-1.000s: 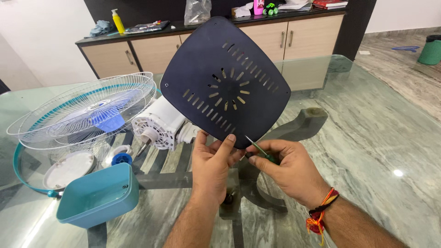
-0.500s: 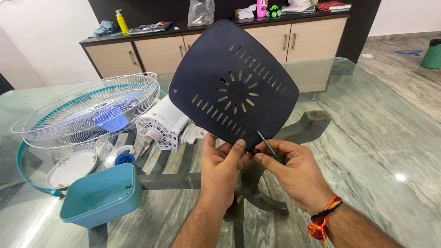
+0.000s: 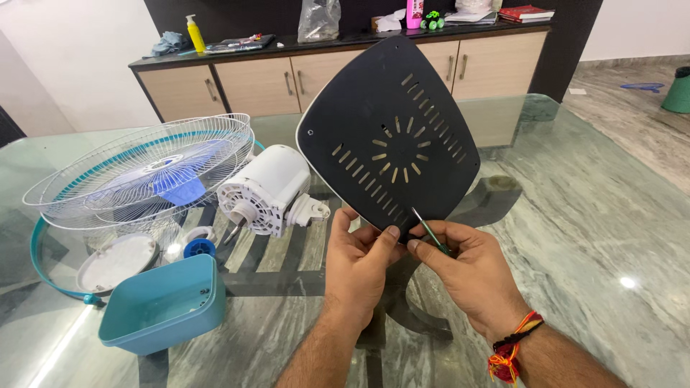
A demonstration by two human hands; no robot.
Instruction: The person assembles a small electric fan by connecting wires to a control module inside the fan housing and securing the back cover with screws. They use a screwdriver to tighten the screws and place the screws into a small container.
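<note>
My left hand (image 3: 359, 262) grips the lower corner of a dark, rounded-square base plate (image 3: 392, 133) with slotted vents, held upright above the glass table (image 3: 589, 208). My right hand (image 3: 467, 269) holds a small green-handled screwdriver (image 3: 429, 231), its tip set against the plate's lower corner beside my left thumb. A white fan motor (image 3: 266, 190) lies on the table just left of the plate.
A white wire fan guard with blue blades (image 3: 144, 169) lies at the left. A teal plastic housing (image 3: 162, 305), a white round cap (image 3: 115, 262) and a small blue knob (image 3: 195, 248) sit near the front left. A cabinet with clutter (image 3: 287, 68) stands behind.
The plate has shifted right and turned more edge-on, uncovering the white motor. Both hands moved slightly right with it, the screwdriver staying at the lower corner.
</note>
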